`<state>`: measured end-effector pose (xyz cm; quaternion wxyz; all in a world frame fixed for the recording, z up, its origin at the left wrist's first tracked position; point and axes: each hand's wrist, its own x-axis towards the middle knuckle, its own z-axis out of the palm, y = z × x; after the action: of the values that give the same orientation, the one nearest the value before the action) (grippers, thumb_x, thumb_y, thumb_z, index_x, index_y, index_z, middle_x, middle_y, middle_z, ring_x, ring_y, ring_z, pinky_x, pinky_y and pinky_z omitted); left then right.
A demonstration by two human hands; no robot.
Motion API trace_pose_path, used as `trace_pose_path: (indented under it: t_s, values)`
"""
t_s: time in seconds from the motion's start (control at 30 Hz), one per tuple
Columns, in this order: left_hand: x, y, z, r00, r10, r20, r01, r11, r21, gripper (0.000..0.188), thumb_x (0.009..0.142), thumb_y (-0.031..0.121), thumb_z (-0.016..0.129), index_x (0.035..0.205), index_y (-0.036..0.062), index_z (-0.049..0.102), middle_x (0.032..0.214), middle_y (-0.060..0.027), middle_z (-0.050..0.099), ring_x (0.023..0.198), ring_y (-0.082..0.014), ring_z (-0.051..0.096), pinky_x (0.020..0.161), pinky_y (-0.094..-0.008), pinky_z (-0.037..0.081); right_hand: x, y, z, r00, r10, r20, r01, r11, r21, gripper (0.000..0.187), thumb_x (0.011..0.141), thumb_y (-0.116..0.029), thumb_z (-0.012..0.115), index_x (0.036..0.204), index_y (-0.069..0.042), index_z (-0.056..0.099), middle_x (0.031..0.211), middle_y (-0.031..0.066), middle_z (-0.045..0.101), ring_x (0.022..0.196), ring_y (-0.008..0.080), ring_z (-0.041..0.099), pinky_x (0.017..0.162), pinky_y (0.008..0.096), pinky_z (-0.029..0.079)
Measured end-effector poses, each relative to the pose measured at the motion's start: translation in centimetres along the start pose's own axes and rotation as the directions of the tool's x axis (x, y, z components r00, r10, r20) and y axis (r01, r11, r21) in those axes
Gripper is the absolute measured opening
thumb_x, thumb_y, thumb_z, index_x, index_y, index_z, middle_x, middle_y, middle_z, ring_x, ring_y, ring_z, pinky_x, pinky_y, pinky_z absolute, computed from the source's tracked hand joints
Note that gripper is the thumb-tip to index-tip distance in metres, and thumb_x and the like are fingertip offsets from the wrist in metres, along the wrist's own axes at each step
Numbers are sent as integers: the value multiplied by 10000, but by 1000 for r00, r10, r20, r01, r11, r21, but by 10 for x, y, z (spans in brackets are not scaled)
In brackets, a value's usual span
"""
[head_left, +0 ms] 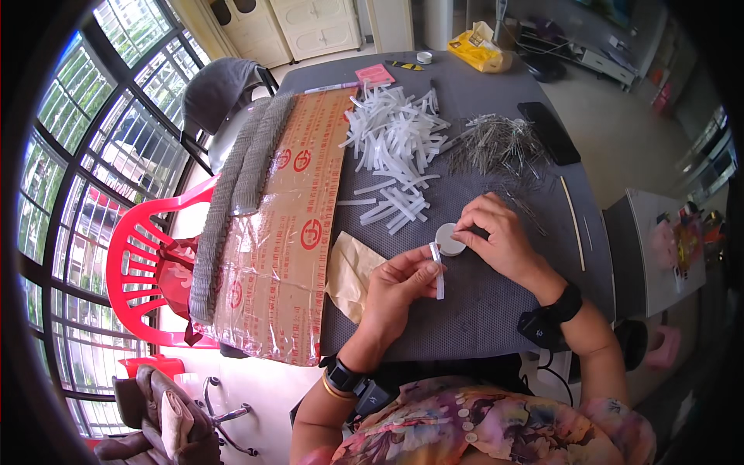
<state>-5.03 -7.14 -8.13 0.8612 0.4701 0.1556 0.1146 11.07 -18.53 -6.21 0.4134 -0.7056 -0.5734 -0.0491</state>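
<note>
My left hand (394, 294) pinches a narrow translucent white plastic strip (439, 285) upright between thumb and fingers. Just right of it, my right hand (500, 239) has its fingertips pressed together at the edge of a small round white dish (447, 237). Anything in that pinch is too small or hidden to make out. Beyond both hands lies a heap of similar white strips (395, 132), with several looser ones on its near side. A pile of thin metal wire pieces (500, 143) spreads to the right of the heap.
A brown carton wrapped in clear film (298, 225) covers the table's left side, with long rows of grey pieces (225, 209) on it. Crumpled tan paper (353, 271) touches the carton. A black phone (549, 133) and wooden stick (572, 221) lie right; a yellow bag (479, 50) sits far back.
</note>
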Motion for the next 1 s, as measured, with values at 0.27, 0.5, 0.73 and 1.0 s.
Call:
trace_pose_path:
  t_s: [0.27,0.5,0.73,1.0]
  values:
    - [0,-1,1,1000,-2,-23,2,1000,-1,276,830,94,575,1091,9,550,868,-80,631,691,-89,589,608,-195,482,1,-4,-5,982,173,-77,-148,956,253,96,727,-81,670,748,-25,595,716,36,584,674,134,556,612,262,433]
    - [0,0,2,1000,-5,-19,5,1000,-24,336,825,84,583,1145,4,517,879,-74,636,707,-85,592,637,-194,493,-3,-18,-1,894,437,98,-385,637,668,125,772,-105,658,768,4,596,719,27,626,656,50,559,597,199,451]
    - [1,1,2,1000,-10,-17,9,999,-36,348,822,77,585,1155,8,511,888,-77,639,712,-86,597,639,-193,497,-7,-25,7,948,318,24,-280,791,543,101,753,-80,663,763,0,601,724,46,634,658,62,568,595,204,457]
    - [1,1,3,999,-5,-33,4,1000,-27,328,821,65,580,1144,38,526,883,-91,636,708,-103,605,628,-204,503,-5,-24,7,957,289,14,-253,813,524,96,749,-74,661,745,-3,597,745,56,640,671,71,575,604,216,460]
